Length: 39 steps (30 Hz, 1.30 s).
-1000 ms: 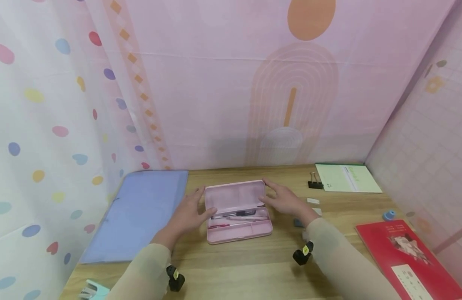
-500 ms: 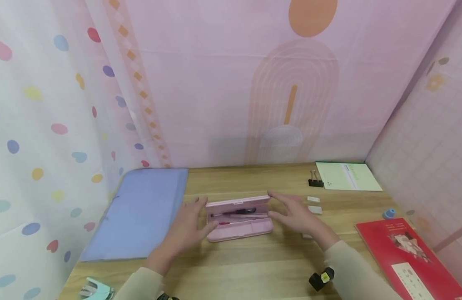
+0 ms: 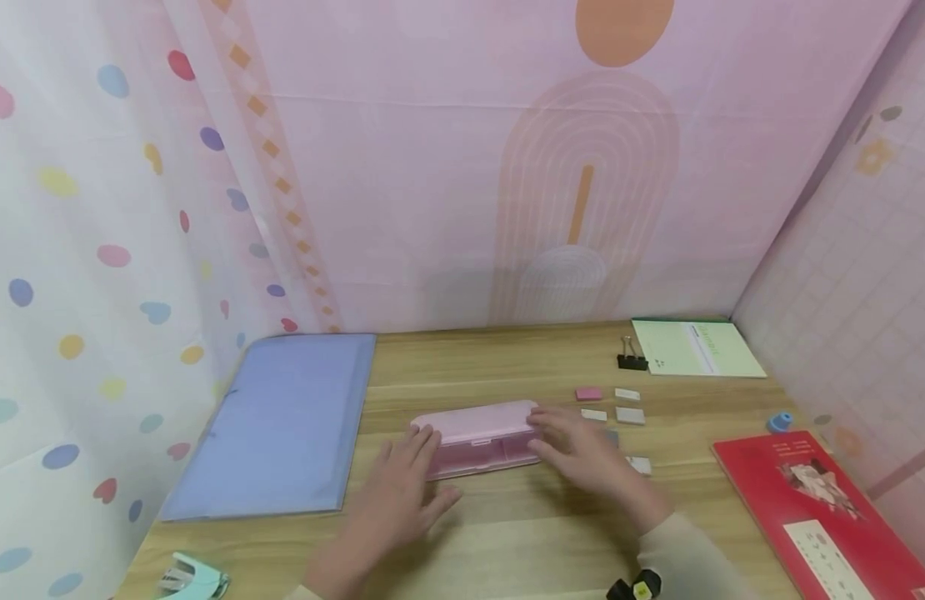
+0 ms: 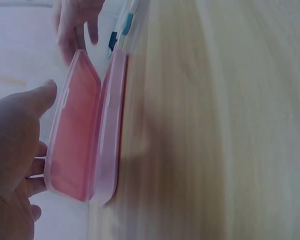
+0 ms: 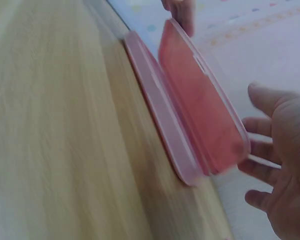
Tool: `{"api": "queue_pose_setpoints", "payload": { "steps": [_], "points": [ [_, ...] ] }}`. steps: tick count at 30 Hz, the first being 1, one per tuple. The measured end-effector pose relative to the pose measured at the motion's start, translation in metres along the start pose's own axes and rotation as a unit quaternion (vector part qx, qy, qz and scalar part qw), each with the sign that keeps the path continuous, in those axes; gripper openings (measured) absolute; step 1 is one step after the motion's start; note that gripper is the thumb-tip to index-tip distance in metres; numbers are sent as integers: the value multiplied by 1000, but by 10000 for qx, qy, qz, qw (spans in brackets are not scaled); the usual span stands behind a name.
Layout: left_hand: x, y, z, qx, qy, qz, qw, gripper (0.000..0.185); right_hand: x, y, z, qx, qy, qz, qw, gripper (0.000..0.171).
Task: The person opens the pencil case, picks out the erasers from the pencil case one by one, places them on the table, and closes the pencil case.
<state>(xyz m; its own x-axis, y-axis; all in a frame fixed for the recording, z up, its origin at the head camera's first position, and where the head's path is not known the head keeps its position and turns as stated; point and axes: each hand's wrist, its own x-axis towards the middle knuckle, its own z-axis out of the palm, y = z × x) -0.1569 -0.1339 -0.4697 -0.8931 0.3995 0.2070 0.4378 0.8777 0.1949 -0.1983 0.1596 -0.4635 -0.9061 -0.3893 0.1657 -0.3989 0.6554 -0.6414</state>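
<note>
A pink pencil case lies on the wooden table in the middle of the head view, its hinged lid tipped partway down over the base. My left hand is at the lid's left end, the fingertips on the lid and the thumb held apart. At the opposite end, the fingers of my right hand touch the lid's corner. Both wrist views show fingers extended behind the lid, thumbs free on the near side. The lid hides the case's contents, though part of the front compartment shows in the head view.
A blue folder lies left, with a mint stapler in front. Several small eraser-like blocks lie right of the case. Farther right are a binder clip, a green notebook, a blue cap-like piece and a red book.
The lid has swung from upright forward and down over the base, covering the pens inside. Both hands have followed it toward me. More of the small blocks on the right are now visible.
</note>
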Motion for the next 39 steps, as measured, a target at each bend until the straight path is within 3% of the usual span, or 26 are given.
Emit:
{"api": "queue_pose_setpoints", "payload": {
  "steps": [9, 18, 28, 39],
  "points": [
    [1, 10, 19, 95, -229, -72, 9997, 86, 13, -1, 35, -993, -122, 189, 9948, 55],
    [0, 13, 35, 115, -280, -86, 9995, 93, 16, -2, 56, -1459, -328, 352, 9881, 71],
    [-3, 17, 40, 78, -279, -91, 9995, 96, 12, -3, 58, -1445, -329, 481, 9878, 72],
    [-9, 18, 34, -67, -486, -244, 9985, 98, 12, -7, 66, -1232, -336, 471, 9907, 73]
  ]
}}
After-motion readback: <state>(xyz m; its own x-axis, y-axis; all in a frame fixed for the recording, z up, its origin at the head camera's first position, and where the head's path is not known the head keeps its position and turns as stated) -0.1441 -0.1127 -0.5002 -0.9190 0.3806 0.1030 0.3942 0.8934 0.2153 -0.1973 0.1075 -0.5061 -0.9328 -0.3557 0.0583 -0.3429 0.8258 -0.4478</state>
